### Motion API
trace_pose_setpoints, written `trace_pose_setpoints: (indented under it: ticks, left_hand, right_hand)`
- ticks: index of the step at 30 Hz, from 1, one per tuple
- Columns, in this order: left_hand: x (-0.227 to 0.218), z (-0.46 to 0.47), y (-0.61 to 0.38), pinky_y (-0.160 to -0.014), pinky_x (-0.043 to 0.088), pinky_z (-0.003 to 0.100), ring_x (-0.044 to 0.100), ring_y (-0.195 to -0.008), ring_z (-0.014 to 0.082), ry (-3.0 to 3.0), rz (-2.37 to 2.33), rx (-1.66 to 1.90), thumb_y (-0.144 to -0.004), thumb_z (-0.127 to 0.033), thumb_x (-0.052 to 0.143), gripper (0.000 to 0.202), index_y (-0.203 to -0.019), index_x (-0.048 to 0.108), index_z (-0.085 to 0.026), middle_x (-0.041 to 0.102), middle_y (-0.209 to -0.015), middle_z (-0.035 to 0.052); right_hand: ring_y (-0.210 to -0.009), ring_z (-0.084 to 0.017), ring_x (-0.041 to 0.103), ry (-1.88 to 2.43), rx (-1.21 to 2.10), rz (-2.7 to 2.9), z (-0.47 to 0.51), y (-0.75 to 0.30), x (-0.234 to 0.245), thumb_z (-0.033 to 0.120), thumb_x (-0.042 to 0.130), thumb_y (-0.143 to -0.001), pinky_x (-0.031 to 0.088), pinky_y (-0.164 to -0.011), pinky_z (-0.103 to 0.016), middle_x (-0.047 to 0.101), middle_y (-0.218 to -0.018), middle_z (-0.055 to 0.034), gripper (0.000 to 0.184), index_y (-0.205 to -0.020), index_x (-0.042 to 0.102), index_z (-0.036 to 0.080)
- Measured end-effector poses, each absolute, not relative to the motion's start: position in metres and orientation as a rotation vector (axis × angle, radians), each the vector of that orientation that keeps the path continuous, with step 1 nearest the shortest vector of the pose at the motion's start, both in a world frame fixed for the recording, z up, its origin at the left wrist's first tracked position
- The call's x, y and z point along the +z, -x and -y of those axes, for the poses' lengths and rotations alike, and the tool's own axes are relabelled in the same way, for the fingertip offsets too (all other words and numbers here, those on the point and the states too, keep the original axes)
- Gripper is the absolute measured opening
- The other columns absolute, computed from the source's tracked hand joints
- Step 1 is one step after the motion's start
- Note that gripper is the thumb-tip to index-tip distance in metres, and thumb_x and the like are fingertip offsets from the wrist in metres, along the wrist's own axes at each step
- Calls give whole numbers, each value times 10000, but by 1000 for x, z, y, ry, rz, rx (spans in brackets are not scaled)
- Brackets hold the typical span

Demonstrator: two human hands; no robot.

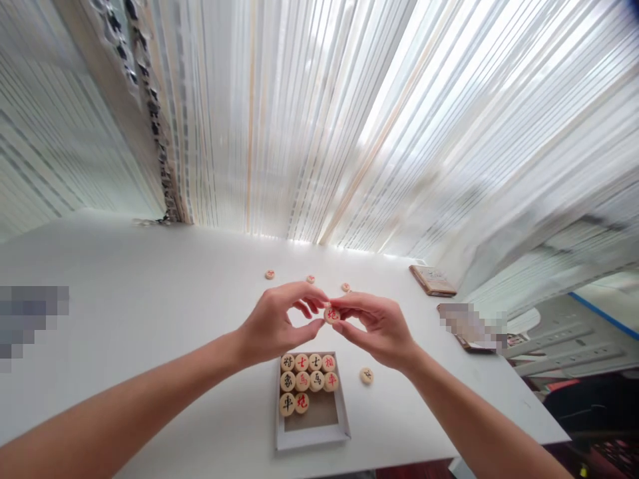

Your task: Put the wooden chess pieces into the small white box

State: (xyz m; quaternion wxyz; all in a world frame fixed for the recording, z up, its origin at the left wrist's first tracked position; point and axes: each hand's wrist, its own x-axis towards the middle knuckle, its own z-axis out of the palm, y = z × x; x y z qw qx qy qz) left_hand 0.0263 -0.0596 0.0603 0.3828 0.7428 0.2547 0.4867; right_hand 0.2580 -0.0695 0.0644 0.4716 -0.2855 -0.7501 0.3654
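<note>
A round wooden xiangqi piece (332, 315) with a red character is pinched up above the table, just beyond a shallow open box. My left hand (279, 318) has its thumb and fingertips at the piece's left edge. From the other side, my right hand (375, 326) grips it between thumb and fingers. Inside the box (313, 439), similar pieces (302, 381) with red and black characters lie face up in rows, filling the far part; the near right part shows bare bottom. One loose piece (367, 376) with a black character rests right of the box.
Three red-lettered pieces, among them a left one (270, 274), lie farther back on the white table (200, 286). Two flat brown-edged boxes or books (433, 281) lie at the right. Sheer striped curtains (299, 133) hang behind. A chair (584, 339) stands beyond the right edge.
</note>
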Motion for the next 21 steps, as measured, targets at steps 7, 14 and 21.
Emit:
trace_pose_setpoints:
  ticks: [7,14,21]
  left_hand:
    - [56,97,-26,-735,603,284,758,-776,165,-1116,-704,893,-825,-273,875,317,-988,633,-149,772,-840,52]
    - [51,114,-26,-666,584,258,758,-711,168,-1216,-872,765,-759,-237,941,392,-982,628,-159,788,-778,49]
    - [59,104,-16,-766,587,271,749,-835,166,-1452,-952,892,-926,-351,792,236,-1027,718,-150,791,-935,72]
  right_hand:
    - [-829,-212,793,662,473,2068,109,-251,59,141,802,-905,666,-744,-339,833,-1017,-101,295,-1190,795,219]
    - [-699,-169,758,742,345,2255,129,-250,50,216,720,-972,605,-657,-280,836,-914,-62,138,-1098,777,217]
    - [-810,-201,683,779,444,2267,144,-256,27,201,713,-959,581,-723,-318,766,-912,-76,113,-1070,732,206]
